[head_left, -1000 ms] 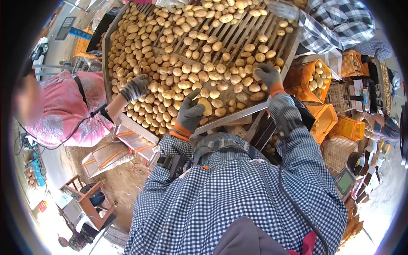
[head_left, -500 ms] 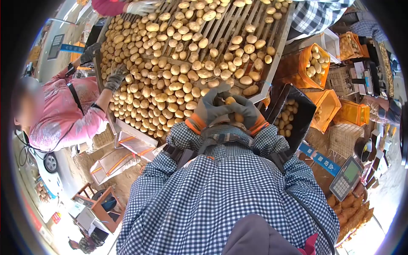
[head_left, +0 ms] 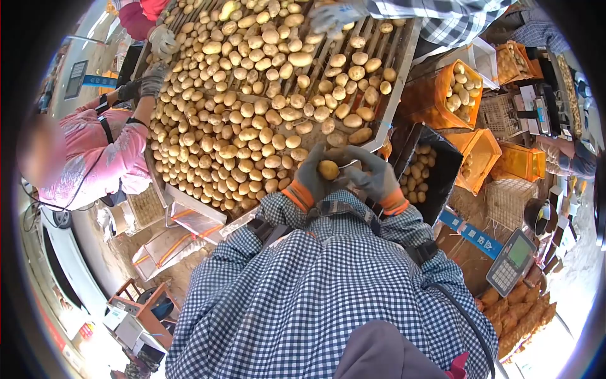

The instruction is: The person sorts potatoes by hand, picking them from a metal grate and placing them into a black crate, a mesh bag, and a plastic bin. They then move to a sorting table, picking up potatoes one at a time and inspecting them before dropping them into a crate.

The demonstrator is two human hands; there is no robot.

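My left hand (head_left: pixel 307 179), in a grey glove with an orange cuff, is closed around a potato (head_left: pixel 328 169) just in front of my chest. Close beside it on the right, my right hand (head_left: pixel 377 175) has its gloved fingers curled inward. What lies in those fingers, if anything, is hidden. Both hands are at the near edge of a slatted sorting table (head_left: pixel 394 85), where many loose potatoes (head_left: pixel 237 136) lie spread out. To the right of my right hand stands a black crate (head_left: pixel 447 165) with potatoes inside.
Orange crates (head_left: pixel 475 180) stand to the right, some with potatoes. A scale display (head_left: pixel 512 262) is at lower right. A co-worker in pink (head_left: pixel 95 148) stands left, gloved hands at the table edge. Another person's gloved hand (head_left: pixel 338 18) reaches in from the top.
My hands have moved apart, the potato now showing at my left hand. The pink-sleeved co-worker's hand has drawn back toward the table edge. A checked-sleeved hand has come in at the top.
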